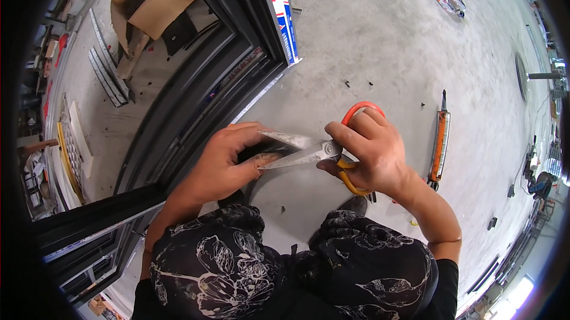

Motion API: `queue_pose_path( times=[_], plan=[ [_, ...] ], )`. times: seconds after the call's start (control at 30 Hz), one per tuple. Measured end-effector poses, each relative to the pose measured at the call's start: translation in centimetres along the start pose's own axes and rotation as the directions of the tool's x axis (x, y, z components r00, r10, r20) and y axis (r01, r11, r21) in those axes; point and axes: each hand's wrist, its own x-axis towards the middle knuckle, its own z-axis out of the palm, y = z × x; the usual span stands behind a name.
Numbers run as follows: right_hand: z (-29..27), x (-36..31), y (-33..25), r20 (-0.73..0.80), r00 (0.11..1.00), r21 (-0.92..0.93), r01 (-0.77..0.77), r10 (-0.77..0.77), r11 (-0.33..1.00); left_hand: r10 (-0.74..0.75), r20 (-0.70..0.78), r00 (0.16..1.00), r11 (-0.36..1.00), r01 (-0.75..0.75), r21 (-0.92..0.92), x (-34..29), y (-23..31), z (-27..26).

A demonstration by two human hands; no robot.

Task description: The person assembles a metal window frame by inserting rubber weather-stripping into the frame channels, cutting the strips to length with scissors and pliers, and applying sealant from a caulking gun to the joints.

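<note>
Orange-handled scissors [320,150] sit between the two hands, above the person's knees in dark flowered trousers [285,266]. From the head view, the right hand [371,153] is curled through the orange loops, thumb and fingers closed around the handles. The steel blades stand parted and point toward the left hand [228,156], which is cupped at the blade tips, its thumb touching the lower blade; whatever it pinches there is too small to tell. That hand rests against the corner of a dark metal frame [196,106] lying on the concrete floor [380,41]. An orange utility knife [440,142] lies well apart, right of the right hand.
</note>
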Motion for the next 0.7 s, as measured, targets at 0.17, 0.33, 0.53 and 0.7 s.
queue_pose_path(
  times=[0.17,0.33,0.53,0.7],
  plan=[
    [-0.51,0.03,0.51,0.045,0.998,-0.049,0.035,-0.033,0.998,0.046,0.025,0.999,0.998,-0.047,0.037,-0.11,-0.68,-0.19],
    [-0.78,0.02,0.44,0.067,0.997,-0.014,0.025,-0.024,1.0,0.065,0.067,0.996,0.997,-0.067,0.033,-0.12,-0.69,-0.4],
    [-0.4,0.06,0.62,0.055,0.997,-0.072,0.061,-0.057,0.996,0.041,0.029,0.999,0.995,-0.043,0.091,-0.35,-1.04,-0.29],
    [0.11,-0.61,0.55,0.13,0.991,-0.095,0.055,-0.042,0.994,-0.052,0.107,0.993,0.995,0.06,-0.076,-0.39,-0.78,-0.22]
  ],
)
